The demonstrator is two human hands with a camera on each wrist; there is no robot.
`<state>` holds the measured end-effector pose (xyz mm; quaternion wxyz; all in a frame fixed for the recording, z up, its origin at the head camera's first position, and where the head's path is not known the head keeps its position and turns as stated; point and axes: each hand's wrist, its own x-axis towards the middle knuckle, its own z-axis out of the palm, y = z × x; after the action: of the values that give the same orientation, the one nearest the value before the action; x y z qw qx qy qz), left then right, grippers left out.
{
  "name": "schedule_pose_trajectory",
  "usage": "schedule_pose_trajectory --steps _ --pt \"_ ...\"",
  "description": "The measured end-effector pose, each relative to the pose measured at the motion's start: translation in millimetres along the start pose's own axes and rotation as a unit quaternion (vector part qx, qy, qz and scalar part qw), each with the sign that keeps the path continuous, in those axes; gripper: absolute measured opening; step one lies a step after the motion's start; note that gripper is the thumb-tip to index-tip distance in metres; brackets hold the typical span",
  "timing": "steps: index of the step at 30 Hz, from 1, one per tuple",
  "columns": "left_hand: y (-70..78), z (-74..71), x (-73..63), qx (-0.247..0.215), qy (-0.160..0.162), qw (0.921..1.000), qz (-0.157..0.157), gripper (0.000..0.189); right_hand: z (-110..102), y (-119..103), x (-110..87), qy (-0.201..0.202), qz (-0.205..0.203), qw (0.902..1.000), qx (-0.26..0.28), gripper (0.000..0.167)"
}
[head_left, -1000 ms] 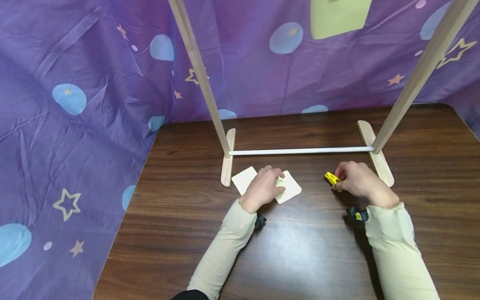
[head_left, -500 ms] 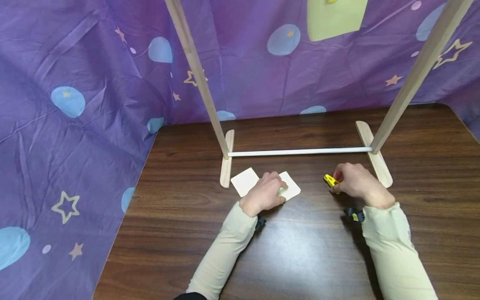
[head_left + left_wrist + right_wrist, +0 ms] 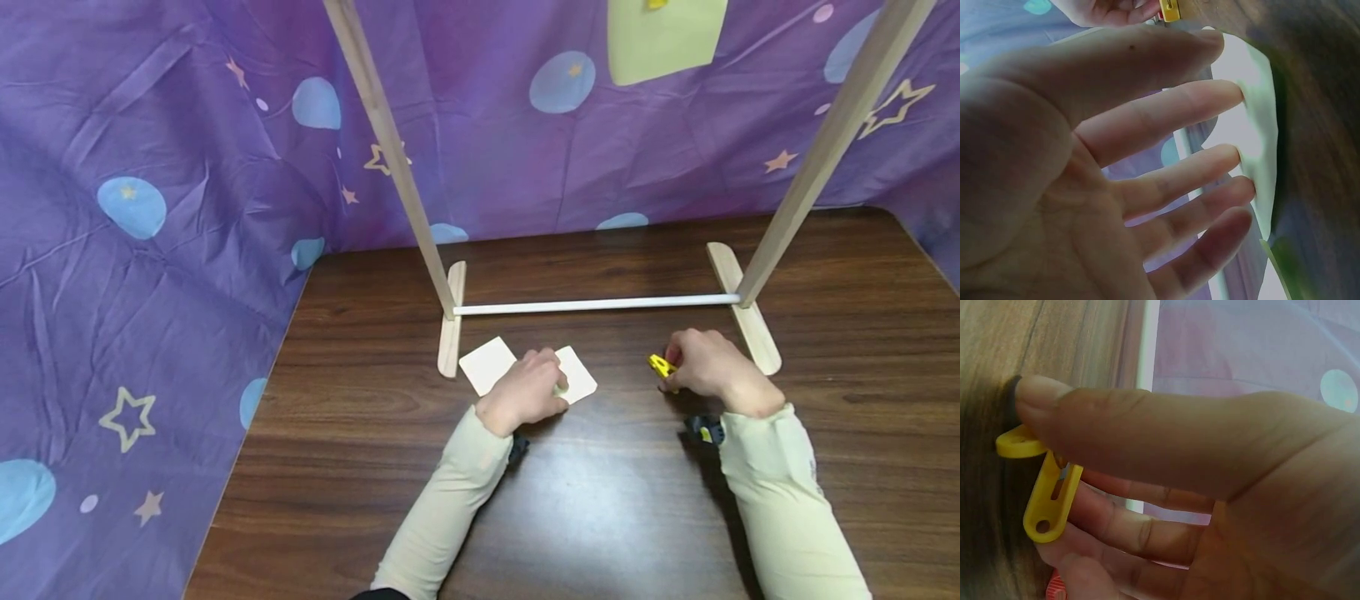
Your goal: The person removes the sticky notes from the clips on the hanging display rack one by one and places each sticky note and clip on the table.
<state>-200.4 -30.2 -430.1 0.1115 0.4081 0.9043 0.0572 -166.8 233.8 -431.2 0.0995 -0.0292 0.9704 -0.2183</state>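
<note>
My left hand (image 3: 525, 386) touches a pale square sheet of paper (image 3: 577, 375) on the table. In the left wrist view its fingers lie fairly straight, thumb and fingertips (image 3: 1225, 94) on the paper (image 3: 1260, 125). A second white sheet (image 3: 487, 364) lies beside it, partly behind that hand. To the right, my right hand (image 3: 705, 367) pinches a yellow clothespin (image 3: 662, 366) close to the tabletop. The right wrist view has the thumb over the clothespin (image 3: 1050, 506) and the fingers curled beneath it. A small red ribbed object (image 3: 1055, 585) shows by the fingertips; the rest is hidden.
A wooden frame stands on the table, with a left post (image 3: 397, 167), a right post (image 3: 817, 167) and a low white crossbar (image 3: 600, 305). High between the posts hangs a yellow-green sheet (image 3: 663, 46) with a yellow clip (image 3: 656, 3). Purple patterned cloth (image 3: 225, 167) covers the background.
The head view has tilted slightly, so more of the hanging sheet and its clip show. My left hand has shifted slightly right and toward me over the paper. The right hand still pinches the clothespin.
</note>
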Motion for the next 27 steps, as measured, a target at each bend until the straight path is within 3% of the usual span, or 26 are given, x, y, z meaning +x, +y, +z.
schedule_pose_trajectory --steps 9,21,27 --pt "-0.2 0.4 0.1 0.003 0.0 1.0 -0.002 0.022 0 1 -1.5 -0.001 -0.002 1.0 0.009 0.03" --pt "0.4 -0.5 0.5 0.016 0.004 0.9999 -0.003 0.017 -10 3 -5.2 0.034 -0.013 0.9991 0.022 0.033" --pt "0.7 -1.5 1.4 0.004 0.007 0.9999 -0.008 0.017 -17 9 -10.6 0.095 -0.028 0.9948 0.022 0.018"
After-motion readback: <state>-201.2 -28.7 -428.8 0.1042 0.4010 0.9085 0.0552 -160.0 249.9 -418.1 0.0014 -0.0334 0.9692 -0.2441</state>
